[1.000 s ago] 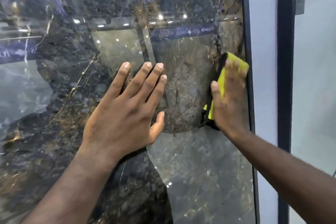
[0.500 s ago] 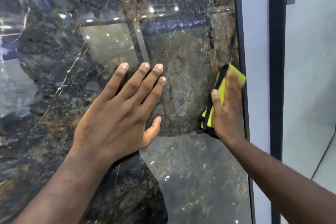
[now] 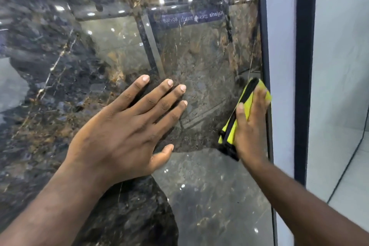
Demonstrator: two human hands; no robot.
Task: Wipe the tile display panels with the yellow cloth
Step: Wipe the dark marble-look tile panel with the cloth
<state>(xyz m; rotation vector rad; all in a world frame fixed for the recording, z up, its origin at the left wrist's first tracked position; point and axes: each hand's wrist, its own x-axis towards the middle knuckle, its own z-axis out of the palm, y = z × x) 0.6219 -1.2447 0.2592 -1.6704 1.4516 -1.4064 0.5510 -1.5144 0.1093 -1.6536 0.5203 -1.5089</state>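
Observation:
A glossy dark marble tile panel (image 3: pixel 199 56) with brown and gold veins fills most of the view and mirrors ceiling lights. My left hand (image 3: pixel 127 130) lies flat on it, fingers straight and spread, near the middle. My right hand (image 3: pixel 250 126) presses the folded yellow cloth (image 3: pixel 232 130), which has a black edge, flat against the panel right beside its right border. Part of the cloth is hidden under my fingers.
A dark frame strip (image 3: pixel 263 26) bounds the panel on the right. Beyond it stand a pale blue-white upright (image 3: pixel 279 46), a second dark post (image 3: pixel 304 66) and a light grey tiled wall (image 3: pixel 339 66) with a light floor below.
My right hand has slid the cloth downward along the panel's right edge. The left hand stays flat on the tile, a little lower in the view as the camera tilts down.

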